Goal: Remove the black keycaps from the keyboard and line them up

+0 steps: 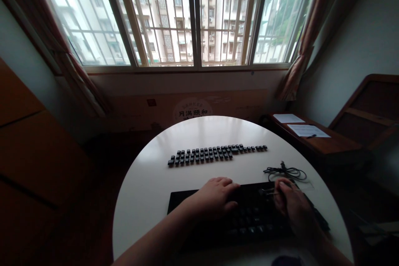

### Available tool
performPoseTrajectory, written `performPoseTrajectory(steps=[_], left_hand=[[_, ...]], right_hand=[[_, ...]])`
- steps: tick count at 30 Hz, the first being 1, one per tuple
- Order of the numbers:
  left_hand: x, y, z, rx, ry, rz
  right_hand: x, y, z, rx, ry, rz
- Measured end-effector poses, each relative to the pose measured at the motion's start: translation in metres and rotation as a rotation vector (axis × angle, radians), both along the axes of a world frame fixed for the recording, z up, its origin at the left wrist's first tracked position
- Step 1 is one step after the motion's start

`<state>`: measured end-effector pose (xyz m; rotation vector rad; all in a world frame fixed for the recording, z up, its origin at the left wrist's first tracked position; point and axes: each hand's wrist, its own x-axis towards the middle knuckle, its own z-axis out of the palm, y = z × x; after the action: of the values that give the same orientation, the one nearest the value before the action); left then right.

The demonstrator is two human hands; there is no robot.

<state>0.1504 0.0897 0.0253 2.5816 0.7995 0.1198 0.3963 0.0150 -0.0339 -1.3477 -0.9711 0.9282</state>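
A black keyboard (249, 220) lies on the round white table, part of its keys pulled off. On its upper left part rests my left hand (216, 195), palm down with fingers stretched out over the board. My right hand (286, 197) is closed round what looks like a wire keycap puller (271, 193), its thin metal prongs pointing left over the keyboard. At the prongs' tips a dark keycap (262, 192) shows; whether it is gripped by them is hard to make out. Beyond the keyboard, loose black keycaps (202, 156) stand in rows.
A coiled black cable (285, 171) lies behind my right hand on the white table (140, 199). To the right, a wooden chair or bench (339, 145) bears sheets of paper (308, 130) and a pen. A dark purple object (285, 261) shows at the bottom edge.
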Motion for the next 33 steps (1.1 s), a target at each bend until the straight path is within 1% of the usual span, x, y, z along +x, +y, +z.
performPoseTrajectory(steps=[2,4,9,13,18,20,23,27,30,33], left_hand=[[0.0,0.0,-0.001,0.004,-0.004,-0.004],[0.0,0.001,0.0,0.004,-0.004,-0.008],[0.002,0.0,0.009,-0.018,-0.011,-0.007],[0.003,-0.003,0.015,-0.006,-0.064,-0.004],[0.005,-0.007,0.02,0.001,-0.12,-0.082],[0.007,-0.008,0.02,0.004,-0.113,-0.104],[0.009,-0.009,0.018,0.028,-0.084,-0.087],[0.011,-0.01,0.02,0.031,-0.05,-0.074],[0.01,-0.012,0.026,0.004,-0.047,-0.069],[0.008,-0.013,0.031,-0.025,-0.047,-0.038]], right_hand=[[0.0,0.001,0.001,0.0,0.036,-0.028],[0.0,0.0,0.0,0.018,-0.029,0.007],[-0.004,-0.006,-0.004,0.149,-0.334,0.256],[-0.014,-0.011,-0.002,0.328,-0.559,0.299],[-0.024,-0.011,-0.005,0.666,-0.817,0.387],[-0.025,-0.009,-0.006,0.751,-0.877,0.423],[-0.024,-0.007,-0.005,0.778,-0.93,0.432],[-0.024,-0.009,0.003,0.798,-0.941,0.406],[-0.019,-0.013,0.008,0.792,-0.894,0.355],[-0.01,-0.017,0.008,0.721,-0.798,0.324]])
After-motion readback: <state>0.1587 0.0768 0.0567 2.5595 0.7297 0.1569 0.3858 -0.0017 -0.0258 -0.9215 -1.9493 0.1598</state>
